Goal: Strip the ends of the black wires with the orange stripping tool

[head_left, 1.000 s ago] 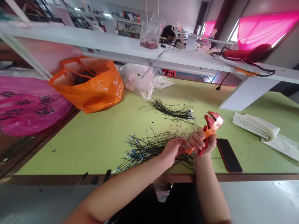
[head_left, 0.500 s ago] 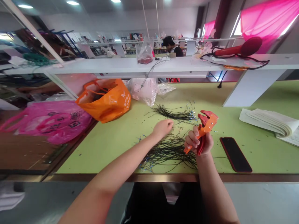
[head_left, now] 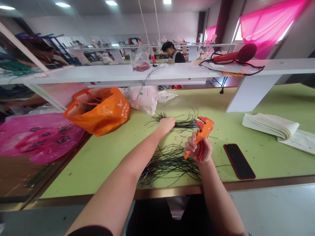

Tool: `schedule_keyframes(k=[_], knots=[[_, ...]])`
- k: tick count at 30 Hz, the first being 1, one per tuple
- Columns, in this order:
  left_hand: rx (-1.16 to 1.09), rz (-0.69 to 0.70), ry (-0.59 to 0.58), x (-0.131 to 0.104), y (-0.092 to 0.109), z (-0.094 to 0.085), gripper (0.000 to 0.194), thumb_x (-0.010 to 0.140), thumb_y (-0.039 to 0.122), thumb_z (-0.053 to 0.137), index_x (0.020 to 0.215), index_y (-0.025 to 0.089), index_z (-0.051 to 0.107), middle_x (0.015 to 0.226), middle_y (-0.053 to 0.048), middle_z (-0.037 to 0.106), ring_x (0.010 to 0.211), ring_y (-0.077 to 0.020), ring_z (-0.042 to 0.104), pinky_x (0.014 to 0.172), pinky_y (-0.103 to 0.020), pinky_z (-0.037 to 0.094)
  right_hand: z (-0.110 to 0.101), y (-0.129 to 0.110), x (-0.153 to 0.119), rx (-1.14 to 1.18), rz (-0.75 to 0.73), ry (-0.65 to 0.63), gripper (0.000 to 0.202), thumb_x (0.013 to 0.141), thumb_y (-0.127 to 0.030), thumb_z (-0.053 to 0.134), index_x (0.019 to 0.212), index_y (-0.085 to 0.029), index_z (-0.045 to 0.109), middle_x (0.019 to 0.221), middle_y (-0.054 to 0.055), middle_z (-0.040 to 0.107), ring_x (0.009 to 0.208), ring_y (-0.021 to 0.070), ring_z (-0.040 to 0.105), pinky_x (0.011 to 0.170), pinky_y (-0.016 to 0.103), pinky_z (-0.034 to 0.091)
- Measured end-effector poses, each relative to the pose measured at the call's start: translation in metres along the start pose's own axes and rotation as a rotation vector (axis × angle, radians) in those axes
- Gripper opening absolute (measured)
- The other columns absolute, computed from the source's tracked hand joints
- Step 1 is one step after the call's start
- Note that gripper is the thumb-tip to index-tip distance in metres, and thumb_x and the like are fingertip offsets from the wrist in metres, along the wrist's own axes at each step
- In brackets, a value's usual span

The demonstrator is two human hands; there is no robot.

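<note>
My right hand (head_left: 199,148) is wrapped round the handles of an orange and red wire stripper (head_left: 204,127), held upright with its jaws up. My left hand (head_left: 167,124) reaches to the far bundle of thin black wires (head_left: 183,124) and lies over its left part. Its fingers are curled closed, and what they hold, if anything, is hidden. Some wires in that bundle have blue ends near the stripper's jaws. A larger, looser pile of black wires (head_left: 172,165) lies nearer to me, partly under my left forearm.
A phone (head_left: 239,161) and a folded paper stack (head_left: 270,126) lie at the right. An orange bag (head_left: 100,111) and a pink bag (head_left: 41,137) stand at the left. A white shelf (head_left: 167,72) crosses above the table, bearing a red corded tool (head_left: 233,55). A person (head_left: 173,52) sits beyond.
My left hand has moved away from me, from the gap between the wire piles onto the far bundle. The right hand still grips the wire stripper. The camera view has turned slightly right.
</note>
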State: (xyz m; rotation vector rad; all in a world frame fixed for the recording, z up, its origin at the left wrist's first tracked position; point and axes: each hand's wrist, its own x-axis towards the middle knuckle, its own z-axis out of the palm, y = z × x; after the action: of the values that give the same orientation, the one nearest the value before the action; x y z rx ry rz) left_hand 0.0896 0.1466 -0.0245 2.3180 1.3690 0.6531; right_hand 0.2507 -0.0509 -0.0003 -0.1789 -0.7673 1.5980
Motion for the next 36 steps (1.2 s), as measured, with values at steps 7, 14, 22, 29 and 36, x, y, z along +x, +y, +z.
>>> schedule_keyframes(k=[7,14,22,29,36], knots=[[-0.583,-0.159,0.458,-0.003,0.007,-0.036,0.015,0.102,0.031,0.047,0.105,0.019,0.056,0.099,-0.009,0.072,0.075,-0.0156,0.07,0.073,-0.029,0.052,0.0,0.005,0.004,-0.031,-0.015,0.038,0.039,0.082,-0.06,0.072,0.088,-0.023,0.062,0.065,-0.005,0.044,0.055,0.0131,0.04,0.062,0.034,0.05],[-1.131,-0.244,0.599,-0.036,0.021,-0.071,0.025,0.09,0.037,0.07,0.091,0.02,0.051,0.076,0.0,0.068,0.058,-0.0098,0.064,0.067,-0.026,0.056,-0.004,0.018,0.008,-0.045,0.016,0.078,0.036,0.081,-0.053,0.076,0.092,-0.021,0.065,0.068,-0.003,0.054,0.06,0.0148,0.051,0.068,0.035,0.053],[-1.653,-0.184,0.756,-0.122,0.043,-0.085,0.023,0.082,0.026,0.08,0.087,0.02,0.059,0.074,0.003,0.066,0.061,-0.0061,0.061,0.07,-0.021,0.055,-0.001,0.046,0.016,-0.12,0.002,0.177,0.038,0.077,-0.045,0.083,0.101,-0.02,0.066,0.084,0.002,0.067,0.065,0.0161,0.06,0.064,0.034,0.057],[-1.575,-0.16,0.765,-0.16,0.062,-0.058,0.037,0.074,0.037,0.088,0.091,0.02,0.059,0.077,0.005,0.068,0.06,-0.0066,0.062,0.069,-0.023,0.055,0.005,0.057,0.013,-0.232,-0.052,0.13,0.039,0.076,-0.042,0.086,0.102,-0.021,0.066,0.086,0.001,0.07,0.07,0.0164,0.063,0.069,0.035,0.059],[-1.279,-0.166,0.592,-0.171,0.076,-0.016,0.042,0.081,0.059,0.078,0.089,0.019,0.066,0.083,-0.002,0.073,0.062,-0.0107,0.066,0.066,-0.026,0.056,0.0,0.065,0.012,-0.274,-0.065,0.142,0.025,0.084,-0.038,0.082,0.087,-0.02,0.066,0.074,-0.001,0.066,0.072,0.0165,0.063,0.074,0.033,0.058]])
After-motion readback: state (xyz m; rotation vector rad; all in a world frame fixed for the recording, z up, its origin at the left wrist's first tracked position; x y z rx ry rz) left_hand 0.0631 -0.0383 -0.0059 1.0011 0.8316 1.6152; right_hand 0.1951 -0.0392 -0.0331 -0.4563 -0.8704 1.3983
